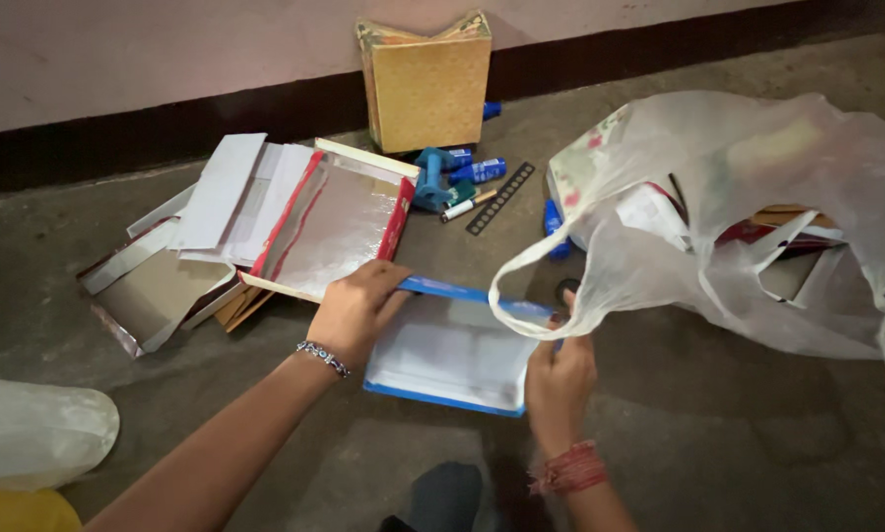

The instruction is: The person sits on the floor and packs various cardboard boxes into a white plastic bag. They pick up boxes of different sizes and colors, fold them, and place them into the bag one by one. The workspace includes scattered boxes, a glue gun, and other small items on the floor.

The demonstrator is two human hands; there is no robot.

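Holding a flattened blue-edged box [452,350] between both hands, we keep it just above the concrete floor [718,433], its pale inner face turned up toward us. Our left hand [357,310] lies over the box's upper left corner, fingers curled down across the blue rim and pinching it, so that side stays steady. Our right hand [558,379] grips the right edge, fingers closed around it; the same hand seems to catch a handle loop of the thin white plastic bag [748,217], though we cannot tell whether the loop is truly pinched or only draped over the knuckles. The bag slumps open on the floor to the right, with more cardboard pieces showing through it.

To the left, a pile of opened boxes [255,232] lies stacked flat, silver and white insides up. Beyond them, blue tubes [472,169] and a dark strip [501,198] lie near a yellow box [427,87] standing upright against the wall.
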